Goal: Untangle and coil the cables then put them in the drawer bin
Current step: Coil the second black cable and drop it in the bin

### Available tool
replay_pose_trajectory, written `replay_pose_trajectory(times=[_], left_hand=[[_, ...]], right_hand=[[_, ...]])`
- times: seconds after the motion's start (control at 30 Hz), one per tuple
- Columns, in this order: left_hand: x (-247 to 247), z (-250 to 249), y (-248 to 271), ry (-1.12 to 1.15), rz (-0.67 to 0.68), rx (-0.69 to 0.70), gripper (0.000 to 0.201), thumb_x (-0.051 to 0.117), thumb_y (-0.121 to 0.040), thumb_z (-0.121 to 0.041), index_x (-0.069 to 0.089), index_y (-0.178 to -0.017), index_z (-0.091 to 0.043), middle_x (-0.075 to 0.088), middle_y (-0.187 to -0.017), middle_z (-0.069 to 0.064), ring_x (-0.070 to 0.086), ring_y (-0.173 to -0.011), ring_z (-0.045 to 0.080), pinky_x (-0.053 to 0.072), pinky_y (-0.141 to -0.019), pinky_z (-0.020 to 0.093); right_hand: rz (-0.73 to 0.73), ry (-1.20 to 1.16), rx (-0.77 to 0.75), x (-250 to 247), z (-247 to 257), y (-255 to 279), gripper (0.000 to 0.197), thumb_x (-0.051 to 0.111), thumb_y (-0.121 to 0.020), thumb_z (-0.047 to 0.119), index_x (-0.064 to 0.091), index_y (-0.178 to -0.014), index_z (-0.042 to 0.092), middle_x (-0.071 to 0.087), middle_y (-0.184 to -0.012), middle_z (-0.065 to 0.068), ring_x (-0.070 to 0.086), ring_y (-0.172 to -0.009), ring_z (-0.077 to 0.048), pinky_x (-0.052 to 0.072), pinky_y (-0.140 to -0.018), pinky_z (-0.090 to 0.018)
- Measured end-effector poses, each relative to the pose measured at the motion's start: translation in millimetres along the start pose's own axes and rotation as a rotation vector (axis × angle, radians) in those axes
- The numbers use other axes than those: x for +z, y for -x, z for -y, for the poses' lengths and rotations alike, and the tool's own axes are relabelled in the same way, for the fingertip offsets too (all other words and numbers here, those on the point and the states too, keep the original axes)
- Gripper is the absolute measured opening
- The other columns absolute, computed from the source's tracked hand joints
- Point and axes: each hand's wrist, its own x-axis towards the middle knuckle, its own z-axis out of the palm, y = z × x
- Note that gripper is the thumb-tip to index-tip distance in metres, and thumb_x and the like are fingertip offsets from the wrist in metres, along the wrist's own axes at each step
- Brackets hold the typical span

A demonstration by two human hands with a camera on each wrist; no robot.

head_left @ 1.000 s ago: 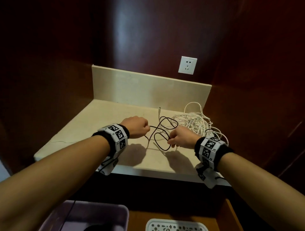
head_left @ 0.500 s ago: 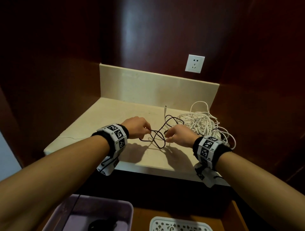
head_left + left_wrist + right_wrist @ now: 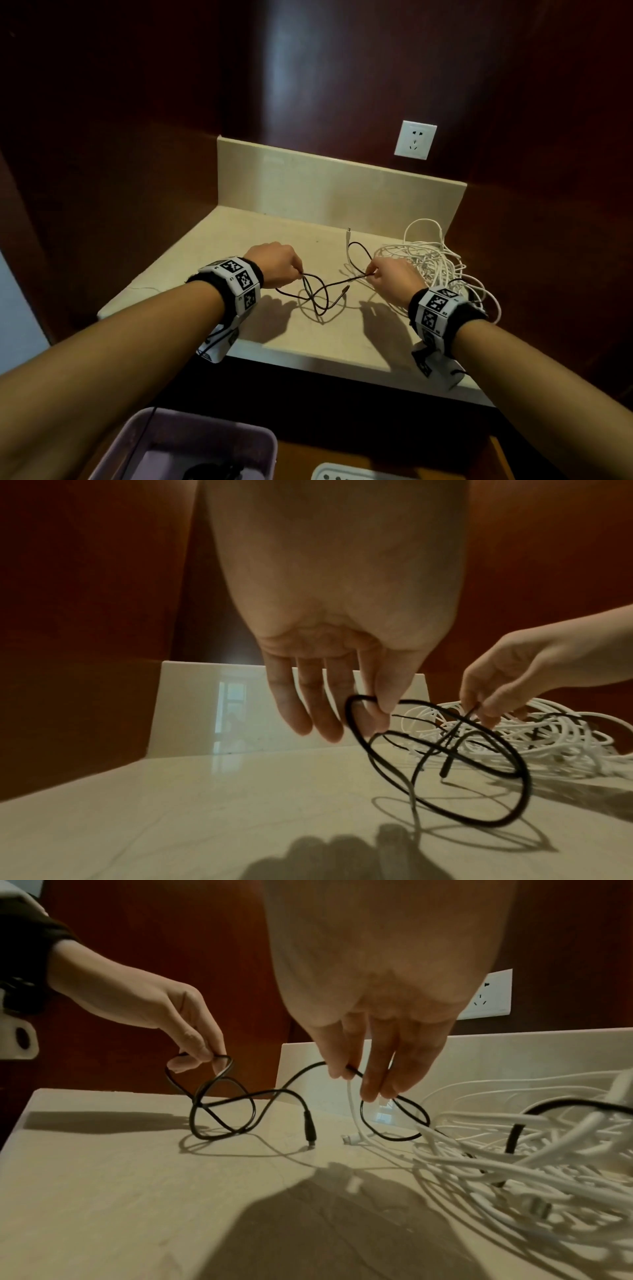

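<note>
Both hands over the beige bench (image 3: 191, 274), each pinching the same black cable (image 3: 322, 298). Left hand (image 3: 274, 263) has thumb and forefinger clamped on a bend of it; left wrist view shows the other three fingers (image 3: 291, 696) hanging straight and loose. Right hand (image 3: 394, 282) pinches the cable further along between thumb and fingertips, remaining fingers (image 3: 404, 1056) extended downward beside the pinch. Between the hands the black cable sags into crossed loops touching the bench, one plug end (image 3: 310, 1134) hanging to the surface. A white cable end (image 3: 349, 1138) lies just beside that plug; whether the right hand also grips that white strand is unclear, it runs up behind the fingers. Tangled white cable pile (image 3: 435, 267) sits on the bench's right side against the backsplash, partly hidden behind the right wrist in the head view; a black strand (image 3: 514, 1134) threads through it, can't trace whether it's the same cable. White wall socket (image 3: 415, 139) above the backsplash. Bottom of the head view: purple bin (image 3: 219, 435), cut off by the frame, something dark inside, too dim to identify. A white perforated item (image 3: 346, 472) next to it, mostly cropped
</note>
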Motion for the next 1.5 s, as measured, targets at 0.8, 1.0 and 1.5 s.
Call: replay_pose_trajectory(times=[0.8, 1.0, 1.5], left_hand=[[9, -18, 1, 0.07, -0.018, 0.112, 0.044, 0.058, -0.09, -0.028, 0.053, -0.131, -0.044, 0.064, -0.098, -0.01, 0.057, -0.091, 0.014, 0.042, -0.073, 0.027], [14, -24, -2, 0.041, 0.053, 0.189, 0.023, 0.056, -0.094, -0.037, 0.069, -0.113, -0.036, 0.066, -0.107, -0.006, 0.054, -0.093, 0.013, 0.038, -0.072, 0.026], [14, -8, -7, -0.093, 0.13, 0.197, 0.02, 0.062, -0.089, -0.041, 0.07, -0.103, -0.028, 0.065, -0.101, -0.005, 0.054, -0.088, 0.015, 0.038, -0.071, 0.026]], right_hand=[[0.067, -0.428, -0.119, 0, 20, 19, 0.009, 0.075, -0.083, 0.026, 0.076, -0.09, 0.021, 0.073, -0.084, 0.0, 0.067, -0.08, -0.014, 0.054, -0.078, -0.033], [0.187, -0.392, -0.13, 8, 18, 22, 0.011, 0.074, -0.083, 0.021, 0.075, -0.094, 0.021, 0.073, -0.089, 0.001, 0.065, -0.082, -0.013, 0.051, -0.08, -0.03], [0.001, 0.012, 0.061, 11, -3, -3, 0.065, 0.055, -0.087, 0.006, 0.036, -0.147, 0.022, 0.043, -0.139, -0.009, 0.036, -0.13, -0.025, 0.038, -0.103, -0.039]])
